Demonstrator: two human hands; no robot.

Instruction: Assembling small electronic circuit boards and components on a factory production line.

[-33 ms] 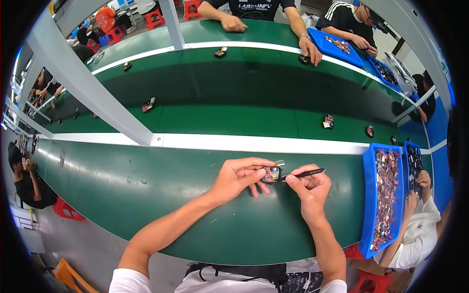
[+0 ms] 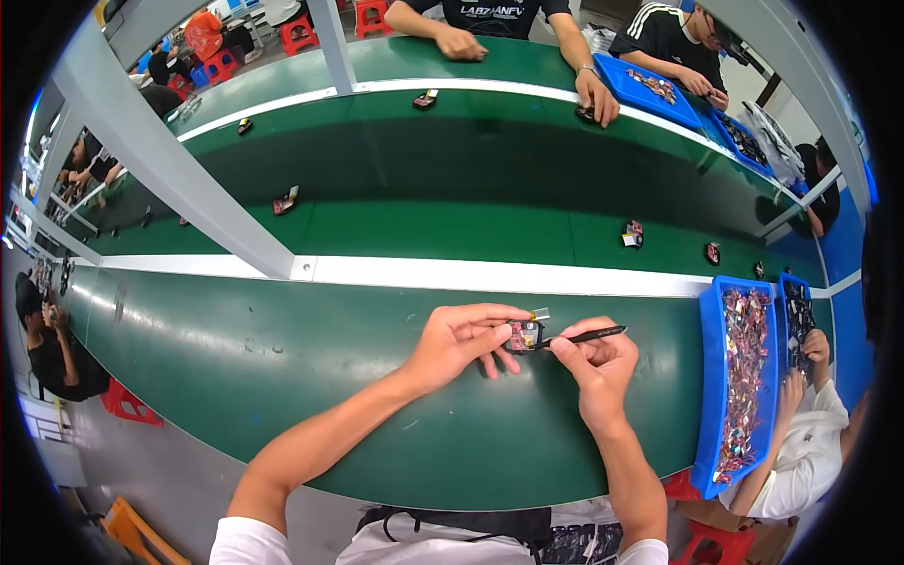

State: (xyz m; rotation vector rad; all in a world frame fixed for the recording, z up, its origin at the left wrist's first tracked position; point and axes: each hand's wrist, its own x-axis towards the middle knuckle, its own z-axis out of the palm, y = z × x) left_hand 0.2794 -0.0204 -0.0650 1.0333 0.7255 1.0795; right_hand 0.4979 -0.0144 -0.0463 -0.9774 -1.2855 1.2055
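Note:
Above the green worktable (image 2: 339, 377), my left hand (image 2: 457, 344) grips a small electronic device (image 2: 523, 336) between thumb and fingers. Its black housing lies open, showing a reddish circuit board, and a clear or silvery tab sticks out at its upper edge. My right hand (image 2: 600, 367) pinches slim black tweezers (image 2: 601, 333), whose tip meets the right side of the device. What exactly the tip touches is too small to make out.
To the right stand a blue bin (image 2: 711, 395) of small reddish and shiny parts and another blue bin (image 2: 783, 292) of black parts. Beyond a white rail (image 2: 490, 275), a green conveyor belt (image 2: 452, 226) carries several similar devices. A grey post (image 2: 179, 151) rises at left. Co-workers sit around.

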